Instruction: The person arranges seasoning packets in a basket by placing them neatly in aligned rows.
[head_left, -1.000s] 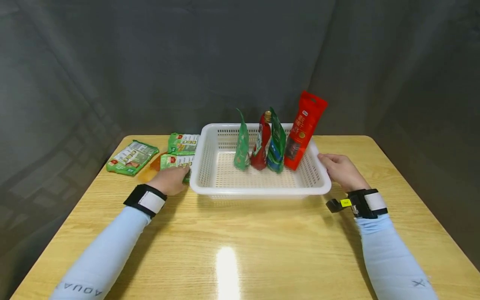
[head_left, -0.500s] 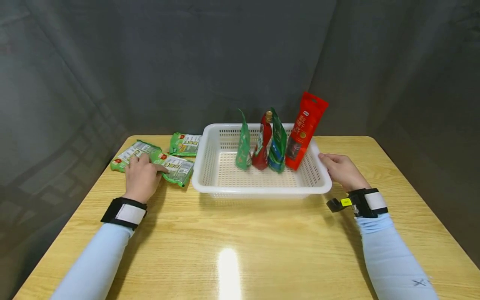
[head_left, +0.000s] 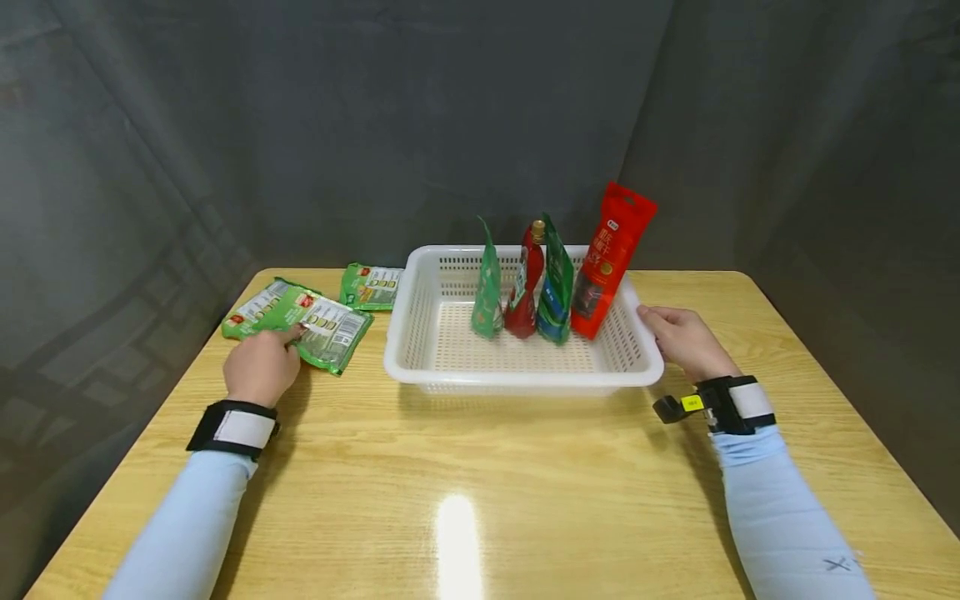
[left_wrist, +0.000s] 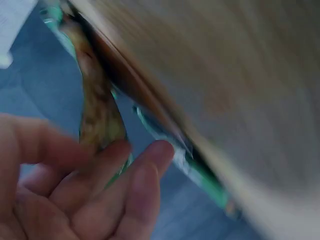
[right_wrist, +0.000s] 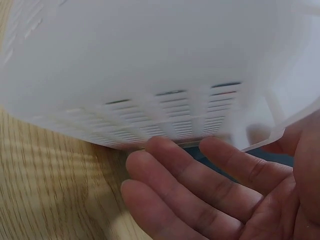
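With thumb and fingers, my left hand (head_left: 261, 367) pinches the near-left edge of a green snack packet (head_left: 330, 327) with a red logo and white label. This packet overlaps a similar green packet (head_left: 258, 307) at the table's far left. The left wrist view shows brown food through the clear part of a packet (left_wrist: 97, 100) at the fingers. On the other side, my right hand (head_left: 688, 342) grips the right rim of a white plastic basket (head_left: 517, 380), thumb at the rim and fingers (right_wrist: 210, 185) spread below it, outside the slotted wall.
Inside the basket stand a green packet (head_left: 487, 292), a red capped pouch (head_left: 525, 283), a green and blue packet (head_left: 555, 292) and a long red bag (head_left: 611, 250) leaning right. A third green snack packet (head_left: 371, 287) lies left of the basket. Dark curtain (head_left: 450, 125) hangs behind the table.
My left hand has moved left from beside the basket, drawing the green snack packet away from it and onto the far-left packet. The right hand keeps its place at the basket rim.
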